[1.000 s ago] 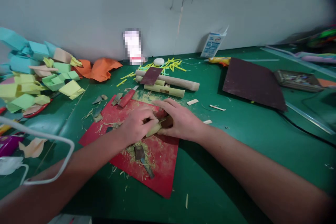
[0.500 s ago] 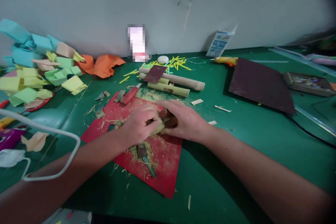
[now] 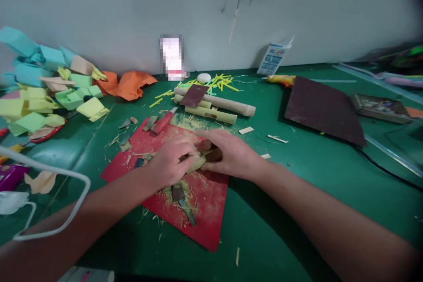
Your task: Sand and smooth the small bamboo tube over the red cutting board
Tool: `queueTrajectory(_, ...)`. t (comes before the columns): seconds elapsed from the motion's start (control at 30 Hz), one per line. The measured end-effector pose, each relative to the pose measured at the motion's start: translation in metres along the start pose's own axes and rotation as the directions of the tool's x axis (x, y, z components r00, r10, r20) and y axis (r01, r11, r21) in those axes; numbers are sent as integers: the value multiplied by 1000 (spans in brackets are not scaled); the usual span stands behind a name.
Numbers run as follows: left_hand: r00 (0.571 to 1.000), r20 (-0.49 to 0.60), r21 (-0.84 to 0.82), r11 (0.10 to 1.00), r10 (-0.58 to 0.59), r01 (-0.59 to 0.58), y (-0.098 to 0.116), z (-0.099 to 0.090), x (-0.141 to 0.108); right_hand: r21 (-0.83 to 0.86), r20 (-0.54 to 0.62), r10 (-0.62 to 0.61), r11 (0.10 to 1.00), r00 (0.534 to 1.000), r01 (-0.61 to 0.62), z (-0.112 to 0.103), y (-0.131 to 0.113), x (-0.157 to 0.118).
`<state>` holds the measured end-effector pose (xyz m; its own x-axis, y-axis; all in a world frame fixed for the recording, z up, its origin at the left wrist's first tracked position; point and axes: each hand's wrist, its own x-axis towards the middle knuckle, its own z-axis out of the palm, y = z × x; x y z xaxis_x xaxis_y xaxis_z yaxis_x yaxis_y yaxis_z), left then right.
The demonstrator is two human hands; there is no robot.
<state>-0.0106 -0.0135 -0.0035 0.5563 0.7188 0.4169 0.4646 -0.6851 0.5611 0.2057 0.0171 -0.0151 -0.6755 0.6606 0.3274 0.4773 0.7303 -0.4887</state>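
My left hand (image 3: pixel 173 161) is closed with its fingertips on a short pale bamboo piece (image 3: pixel 197 164), low over a red sheet (image 3: pixel 206 216). From the other side my right hand (image 3: pixel 233 155) curls round the same piece, thumb below and fingers above. Something brown (image 3: pixel 215 154) shows inside its grip, perhaps sandpaper; most of it is hidden. Sawdust, shavings and dark scraps (image 3: pixel 178 192) lie on the sheet below the hands. Just beyond them rests a red-handled knife (image 3: pixel 162 122).
Behind the sheet lie bamboo tubes (image 3: pixel 231 105) with a small brown square (image 3: pixel 194 95) on top. A large dark brown sheet (image 3: pixel 325 112) is at right. Folded papers (image 3: pixel 49 92) pile up at left, and a white cable (image 3: pixel 74 172) loops over my left forearm.
Both hands stay on the bamboo piece, with only slight finger movement. The whole view has shifted a little; nothing on the table has visibly been moved.
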Motion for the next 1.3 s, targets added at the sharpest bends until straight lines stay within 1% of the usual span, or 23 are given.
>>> queueTrajectory(0.1,1000,13,40,999,-1,0,3,-14,-19,-25,25,28,999,999,-27,-2,-2,0)
queueTrajectory(0.17,1000,-3,57,998,-12,12,4,-18,-26,-27,38,49,998,998,-48,-3,-4,1)
queueTrajectory(0.23,1000,-20,38,999,-24,25,3,-14,-23,-17,36,53,998,998,-52,-4,-6,1)
queueTrajectory(0.33,999,-24,-17,999,-37,37,-2,-3,-9,8,29,40,999,999,-40,-3,-5,1)
queueTrajectory(0.4,999,-19,-21,999,-30,30,-3,-1,-6,16,30,26,1000,999,-26,-3,-4,1)
queueTrajectory(0.5,1000,-8,27,1000,16,-16,-1,-9,-16,-3,37,10,1000,999,-10,-4,-3,1)
queueTrajectory(0.6,998,-20,94,994,54,-52,3,-17,-26,-26,41,-3,1000,999,4,-4,-3,1)
queueTrajectory(0.67,998,-20,101,993,62,-60,5,-14,-22,-23,34,-7,1000,999,8,-4,-3,1)
queueTrajectory(0.83,996,-13,29,996,88,-88,4,1,2,0,28,-8,1000,1000,8,-3,-3,2)
queueTrajectory(0.9,992,-7,65,990,127,-126,4,0,-1,1,36,-18,1000,999,18,-4,-3,2)
queueTrajectory(0.97,988,11,122,981,152,-152,5,-6,-10,-9,49,-27,1000,998,28,-5,-3,2)
queueTrajectory(1.03,989,17,161,976,147,-147,7,-11,-20,-20,57,-34,999,998,35,-6,-3,2)
queueTrajectory(1.1,989,0,179,973,149,-147,8,-11,-23,-23,58,-34,999,998,36,-6,-4,3)
queueTrajectory(1.17,985,-7,182,969,174,-170,8,-5,-16,-12,61,-33,999,998,34,-6,-5,3)
queueTrajectory(1.3,981,23,160,968,191,-192,6,8,3,26,68,-31,999,997,29,-7,-7,5)
